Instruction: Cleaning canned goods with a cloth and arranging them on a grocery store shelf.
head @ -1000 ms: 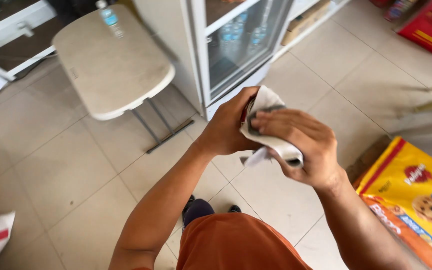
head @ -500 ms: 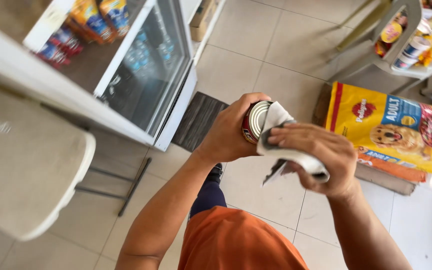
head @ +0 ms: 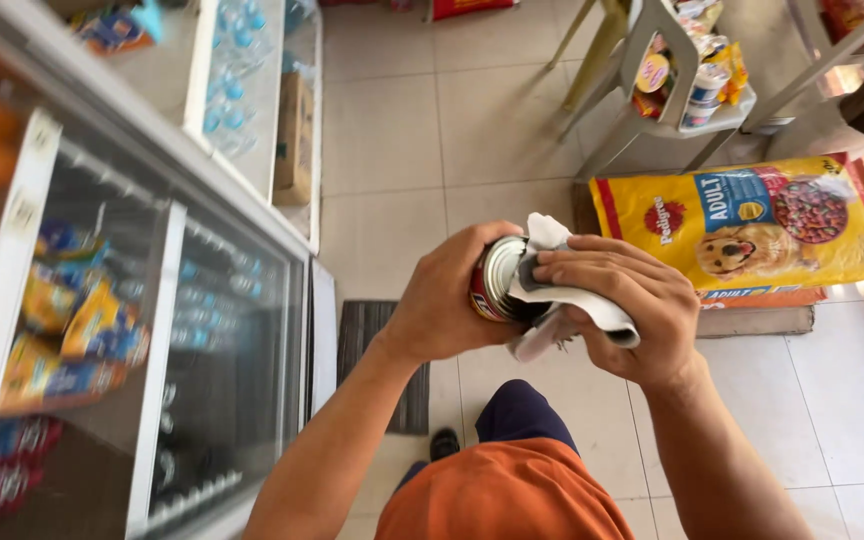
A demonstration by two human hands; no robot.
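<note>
**Can and cloth in hand above shop floor**

Left hand (head: 444, 305) wrapped around a metal can (head: 497, 280), fingers curled over the far side, thumb side toward the camera. Can held tilted at chest height, bright lid rim facing up and right; red label partly visible, most of the body hidden by the palm. Right hand (head: 624, 308) closed over a white cloth (head: 564, 290), fingers pressed together and laid flat against the can's end. Cloth bunched between right hand and can, one corner standing up above the lid, a fold hanging below; contact surface under the fingers not visible.

Below the hands: orange shirt (head: 507, 495), dark trouser leg and one shoe tip, rest cut off by the lower edge.

Right of the hands, on the tiled floor (head: 392, 130): yellow pet food bag (head: 752, 225) lying flat, its lower edge resting on a second bag, mostly covered. Beyond it, a light rack (head: 687, 70) with small cans and tubs, top cut off by the frame.

Left side: glass-door cooler (head: 202, 330), contents blurred behind reflections; bottles and bright packets only roughly discernible. Dark floor mat (head: 367, 345) at the cooler's foot, partly hidden by the left forearm. Cardboard box (head: 295, 140) further back beside a second cooler.
</note>
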